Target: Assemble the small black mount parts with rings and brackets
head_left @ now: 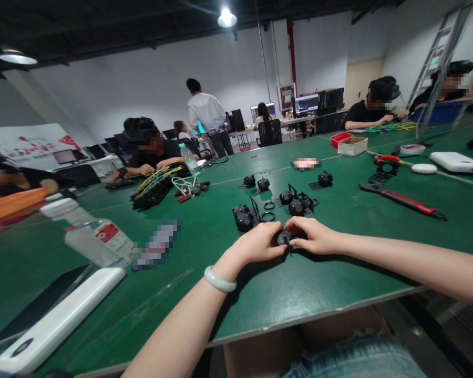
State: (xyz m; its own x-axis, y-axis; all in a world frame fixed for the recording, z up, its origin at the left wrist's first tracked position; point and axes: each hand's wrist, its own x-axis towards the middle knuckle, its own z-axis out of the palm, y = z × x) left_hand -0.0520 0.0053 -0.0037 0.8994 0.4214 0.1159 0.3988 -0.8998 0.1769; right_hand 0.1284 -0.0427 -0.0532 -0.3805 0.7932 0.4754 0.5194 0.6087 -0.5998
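My left hand (260,242) and my right hand (313,236) meet over the green table (319,283), both pinched on one small black part (284,238) held between their fingertips. A pale bangle (219,281) circles my left wrist. Just beyond the hands lie several more black parts: an assembled unit (244,217), black rings (268,210), and bracketed pieces (297,205). Further back sit more black pieces (256,182) and another one (325,178).
A clear water bottle (90,236) lies at left, beside a white power bank (59,317) and a dark phone. Red-handled pliers (405,199), white devices (457,161) and a cardboard box (352,145) lie at right. Other people sit around the table working on cables (155,184).
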